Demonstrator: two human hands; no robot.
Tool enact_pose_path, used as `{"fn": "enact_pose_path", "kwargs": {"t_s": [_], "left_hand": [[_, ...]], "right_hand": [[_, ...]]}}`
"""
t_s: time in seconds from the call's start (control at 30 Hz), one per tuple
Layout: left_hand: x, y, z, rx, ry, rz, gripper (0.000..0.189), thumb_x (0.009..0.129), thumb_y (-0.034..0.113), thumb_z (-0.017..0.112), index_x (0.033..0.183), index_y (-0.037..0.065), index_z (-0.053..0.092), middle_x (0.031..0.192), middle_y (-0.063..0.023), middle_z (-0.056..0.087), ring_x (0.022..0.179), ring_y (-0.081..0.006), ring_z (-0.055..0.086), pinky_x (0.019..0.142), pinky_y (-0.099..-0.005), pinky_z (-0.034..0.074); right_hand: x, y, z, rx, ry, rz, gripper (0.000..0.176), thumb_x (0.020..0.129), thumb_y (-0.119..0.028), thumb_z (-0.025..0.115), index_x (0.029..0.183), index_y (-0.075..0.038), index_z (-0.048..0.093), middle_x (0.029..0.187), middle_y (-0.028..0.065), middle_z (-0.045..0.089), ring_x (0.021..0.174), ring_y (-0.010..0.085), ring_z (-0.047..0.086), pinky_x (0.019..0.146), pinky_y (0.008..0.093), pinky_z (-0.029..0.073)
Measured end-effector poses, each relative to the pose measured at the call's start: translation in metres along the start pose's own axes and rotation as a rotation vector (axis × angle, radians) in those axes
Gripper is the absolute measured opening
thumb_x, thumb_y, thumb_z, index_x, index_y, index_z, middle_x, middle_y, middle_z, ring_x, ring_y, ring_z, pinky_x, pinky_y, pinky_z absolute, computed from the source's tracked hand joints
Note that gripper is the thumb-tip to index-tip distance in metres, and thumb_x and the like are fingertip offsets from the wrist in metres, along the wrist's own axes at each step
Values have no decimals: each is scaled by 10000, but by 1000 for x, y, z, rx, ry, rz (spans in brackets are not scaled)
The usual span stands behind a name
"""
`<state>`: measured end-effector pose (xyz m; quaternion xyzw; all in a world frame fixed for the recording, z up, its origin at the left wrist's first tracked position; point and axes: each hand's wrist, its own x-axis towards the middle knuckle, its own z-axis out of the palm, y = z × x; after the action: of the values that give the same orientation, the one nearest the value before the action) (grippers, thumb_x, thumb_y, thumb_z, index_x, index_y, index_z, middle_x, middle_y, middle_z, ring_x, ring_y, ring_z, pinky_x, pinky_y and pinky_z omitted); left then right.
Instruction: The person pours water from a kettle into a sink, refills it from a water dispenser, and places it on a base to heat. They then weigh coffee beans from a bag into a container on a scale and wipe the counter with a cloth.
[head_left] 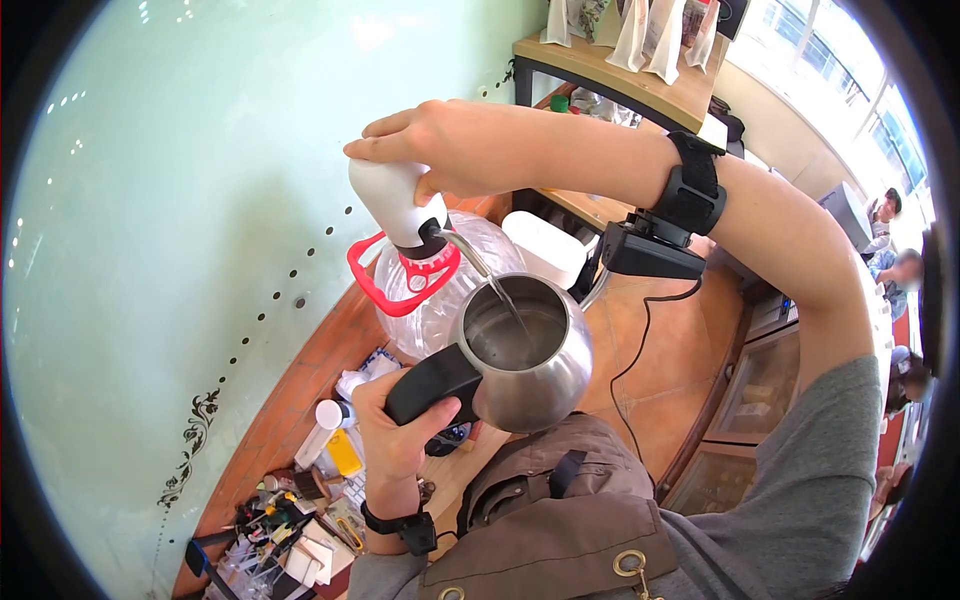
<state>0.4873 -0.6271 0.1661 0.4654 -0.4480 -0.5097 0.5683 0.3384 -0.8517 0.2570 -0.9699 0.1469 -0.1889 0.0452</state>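
My left hand (400, 435) is closed round the black handle of a stainless-steel kettle (540, 385), which is held up in front of my apron with its mouth open. Some water (505, 350) shows inside it. My right hand (425, 150) grips the top of a white water pump (390, 200), thumb on the near side. The pump sits on a large clear water bottle (480, 240) with a red carrying handle (370, 280). From the pump's metal spout (465, 250) a thin stream of water runs into the kettle.
A white container (545, 248) stands behind the bottle. Papers, a yellow item (344, 453) and mixed clutter (290, 545) lie at lower left. Bags stand on a wooden shelf (600, 65) at the back. A black cable (615, 390) hangs from my right wrist device. People are at far right.
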Motion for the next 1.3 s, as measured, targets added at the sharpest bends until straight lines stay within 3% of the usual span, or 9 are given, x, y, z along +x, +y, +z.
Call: {"fn": "enact_pose_path", "kwargs": {"t_s": [0.3,1.3], "left_hand": [[0,-1,-2,31,13,-13,232,671,31,746,869,-68,677,681,-21,631,600,-58,543,554,-193,403],[0,-3,-3,40,7,2,232,652,6,748,859,-67,673,705,-33,641,617,-67,559,564,-205,423]], "right_hand": [[0,0,1,16,8,-4,642,684,10,719,1280,-16,483,1230,139,557,1007,360,593,832,422,517],[-1,-8,-4,-34,-36,49,642,690,15,709,1286,-23,476,1156,127,581,944,343,614,755,428,524]]}}
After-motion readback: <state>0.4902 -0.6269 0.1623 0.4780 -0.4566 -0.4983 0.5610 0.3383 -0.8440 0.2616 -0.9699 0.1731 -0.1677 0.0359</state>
